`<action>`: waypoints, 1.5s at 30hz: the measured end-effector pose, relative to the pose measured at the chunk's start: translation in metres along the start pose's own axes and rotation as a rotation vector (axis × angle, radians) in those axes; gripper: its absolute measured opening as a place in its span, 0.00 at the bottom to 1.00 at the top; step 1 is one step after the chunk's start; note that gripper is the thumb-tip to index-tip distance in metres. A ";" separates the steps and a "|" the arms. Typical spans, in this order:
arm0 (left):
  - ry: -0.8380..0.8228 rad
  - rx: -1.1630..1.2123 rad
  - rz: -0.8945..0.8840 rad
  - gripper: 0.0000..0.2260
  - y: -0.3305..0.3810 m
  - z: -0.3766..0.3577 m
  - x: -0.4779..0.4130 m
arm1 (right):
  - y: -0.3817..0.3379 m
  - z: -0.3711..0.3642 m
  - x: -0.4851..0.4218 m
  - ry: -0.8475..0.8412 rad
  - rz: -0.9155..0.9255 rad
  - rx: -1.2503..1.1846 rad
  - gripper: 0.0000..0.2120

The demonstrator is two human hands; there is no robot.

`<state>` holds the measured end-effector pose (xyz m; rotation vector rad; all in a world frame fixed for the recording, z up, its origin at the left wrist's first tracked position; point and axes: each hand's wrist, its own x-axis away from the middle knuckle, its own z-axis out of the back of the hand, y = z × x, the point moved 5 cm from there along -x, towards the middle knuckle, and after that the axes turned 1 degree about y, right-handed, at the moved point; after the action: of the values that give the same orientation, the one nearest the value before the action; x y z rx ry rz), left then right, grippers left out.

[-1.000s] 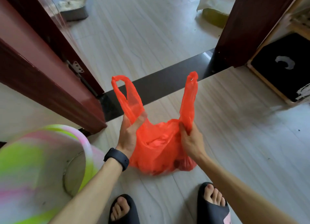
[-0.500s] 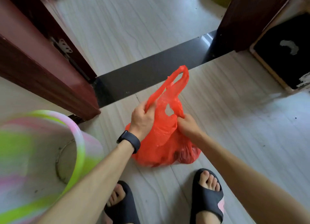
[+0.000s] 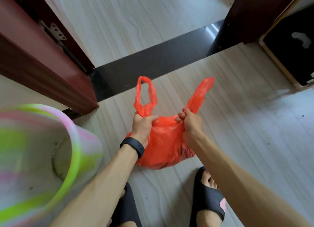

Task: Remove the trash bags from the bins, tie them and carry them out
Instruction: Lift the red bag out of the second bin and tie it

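Where the pale wood floor meets a dark threshold strip, a red-brown door stands open on the left. Pink-and-green bin sits at lower left, close to the door's foot and just left of the left forearm; image blurred there. Orange-red bag rests on the floor, out of the bin and to its right, just ahead of the feet, rounded and full. Left hand clenches the base of the left handle loop, which stands upright. Right hand is fisted around the base of the right handle, which slants up and right. Handles apart, not yet knotted; bag top is drawn taut between the fists. Black slippers on both feet. Black wristband on left wrist. Metal hinge on door edge.
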<state>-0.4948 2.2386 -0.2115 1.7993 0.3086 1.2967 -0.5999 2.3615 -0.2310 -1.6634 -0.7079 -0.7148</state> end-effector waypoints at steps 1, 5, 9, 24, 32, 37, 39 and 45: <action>0.004 -0.061 -0.058 0.10 -0.001 0.000 -0.001 | 0.001 0.000 -0.002 0.020 0.002 0.074 0.09; -0.019 -0.101 -0.102 0.11 0.000 -0.003 0.006 | 0.008 -0.002 -0.006 -0.003 -0.045 0.248 0.13; -0.005 -0.100 -0.134 0.14 -0.003 -0.008 0.001 | 0.018 -0.009 -0.006 -0.115 -0.092 0.426 0.24; -0.347 -0.851 -0.523 0.11 0.004 -0.029 0.012 | 0.011 -0.009 0.007 -0.492 -0.018 0.884 0.11; -0.346 -1.507 -0.920 0.11 0.009 -0.039 0.020 | 0.004 -0.005 0.019 -0.684 -0.267 0.505 0.14; -0.308 -1.539 -1.261 0.07 0.007 -0.050 0.040 | 0.009 0.001 0.003 -0.381 -0.182 0.425 0.27; -0.348 -1.357 -1.142 0.08 0.008 -0.045 0.035 | 0.007 0.005 0.002 -0.375 -0.225 0.367 0.23; -0.438 -0.992 -0.479 0.10 0.005 -0.025 0.012 | 0.003 0.010 0.006 -0.488 -0.300 0.261 0.19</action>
<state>-0.5129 2.2559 -0.1984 1.0044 -0.1422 0.5123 -0.5929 2.3712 -0.2303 -1.5131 -1.3592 -0.3944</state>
